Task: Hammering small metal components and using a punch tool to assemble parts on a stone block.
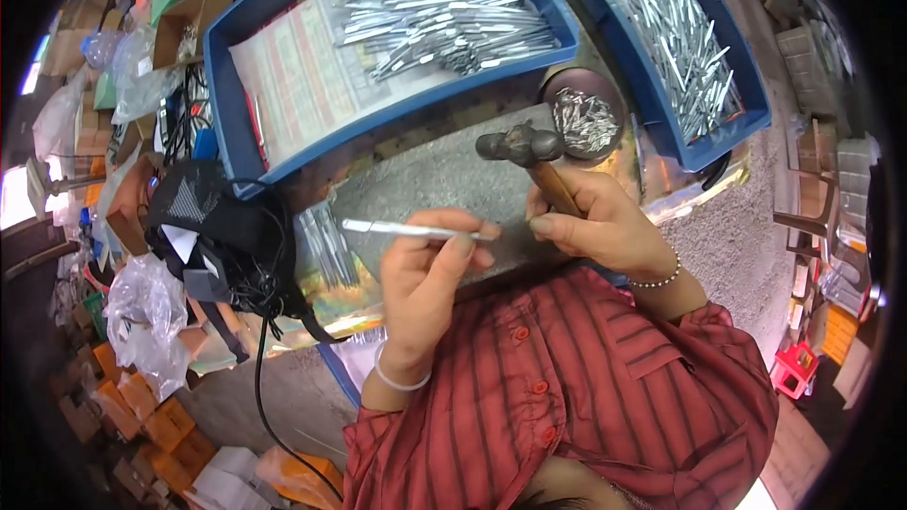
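Note:
My left hand [427, 274] pinches a thin silver metal strip [397, 229] and holds it level over a grey stone slab [425, 179]. My right hand [600, 219] grips the wooden handle of a small dark-headed hammer [521, 145], whose head hovers just above and to the right of the strip. Both hands sit close together above the slab, over my red striped shirt.
Two blue trays [222, 85] [746, 66] at the back hold several silver metal strips. A round dark dish [583, 118] of small metal pieces stands between them. A black bag with cables [222, 236] and clear plastic bags [142, 312] lie at left.

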`<state>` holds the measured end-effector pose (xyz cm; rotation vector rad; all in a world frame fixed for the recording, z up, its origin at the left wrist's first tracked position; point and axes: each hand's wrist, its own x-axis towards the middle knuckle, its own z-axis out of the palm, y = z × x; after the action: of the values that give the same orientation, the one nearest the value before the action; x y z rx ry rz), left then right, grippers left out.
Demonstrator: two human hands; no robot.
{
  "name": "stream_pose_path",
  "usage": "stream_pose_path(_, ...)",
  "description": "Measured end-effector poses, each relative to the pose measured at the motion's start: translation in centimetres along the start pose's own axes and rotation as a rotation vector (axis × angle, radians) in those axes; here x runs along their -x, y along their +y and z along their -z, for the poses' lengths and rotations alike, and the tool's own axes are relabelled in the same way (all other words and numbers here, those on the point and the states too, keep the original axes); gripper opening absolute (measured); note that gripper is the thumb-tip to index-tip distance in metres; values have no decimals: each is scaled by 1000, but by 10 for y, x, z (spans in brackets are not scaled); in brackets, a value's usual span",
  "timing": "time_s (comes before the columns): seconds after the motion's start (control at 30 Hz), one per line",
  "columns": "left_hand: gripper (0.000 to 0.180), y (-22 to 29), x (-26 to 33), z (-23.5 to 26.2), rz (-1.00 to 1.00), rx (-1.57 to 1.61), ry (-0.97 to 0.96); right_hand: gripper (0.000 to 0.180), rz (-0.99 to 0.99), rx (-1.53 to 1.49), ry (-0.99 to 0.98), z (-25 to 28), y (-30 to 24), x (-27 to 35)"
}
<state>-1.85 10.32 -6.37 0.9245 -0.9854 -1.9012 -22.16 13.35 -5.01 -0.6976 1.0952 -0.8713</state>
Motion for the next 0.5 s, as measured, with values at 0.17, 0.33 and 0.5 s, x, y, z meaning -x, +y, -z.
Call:
stream_pose_path(0.17, 17, -10, -6, 3, -4, 184, -44, 13, 64, 126, -72, -17, 0, -9)
stream_pose_path(0.33, 18, -12, -2, 9, 2, 194, -29, 12, -15, -54, -37, -22, -1, -13)
stream_pose_path(0.5, 18, -14, -1, 11, 65, 357, -25, 12, -62, -177, -13, -25, 2, -12)
